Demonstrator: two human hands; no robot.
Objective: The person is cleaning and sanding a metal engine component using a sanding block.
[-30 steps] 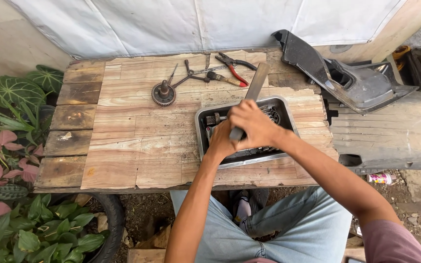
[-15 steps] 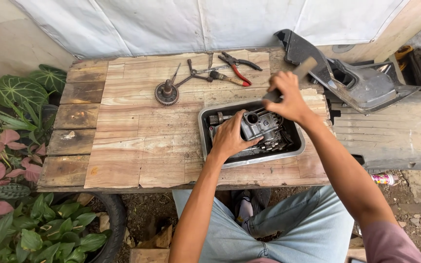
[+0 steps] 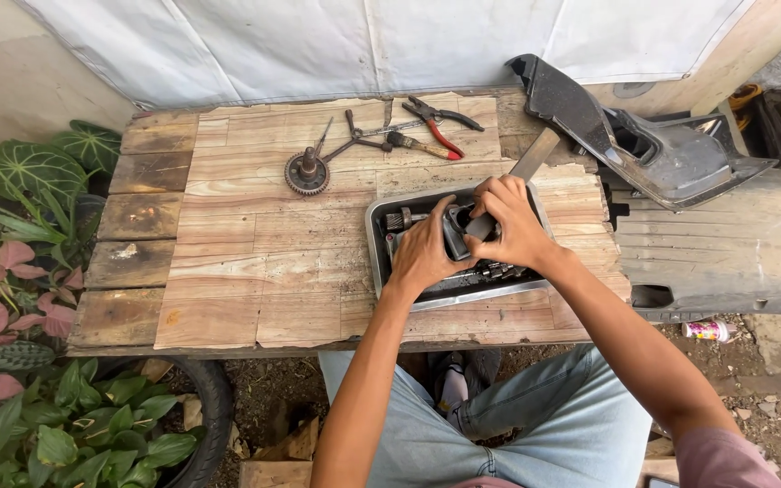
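Dark metal engine part (image 3: 456,233) sits in a shallow grey metal tray (image 3: 378,237) on the right half of the wooden plank worktop (image 3: 246,244). Left hand (image 3: 427,253) presses on the part, fingers curled over it. Right hand (image 3: 510,221): fingers closed around a long flat metal tool (image 3: 531,168) angled far-right. Red-handled pliers (image 3: 436,122) and rusty toothed gear (image 3: 307,172) lie at far edge.

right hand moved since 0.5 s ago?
Yes. The right hand has come down and in from the metal tray's far right corner, and now grips the hammer over the engine part in the tray, next to the left hand.
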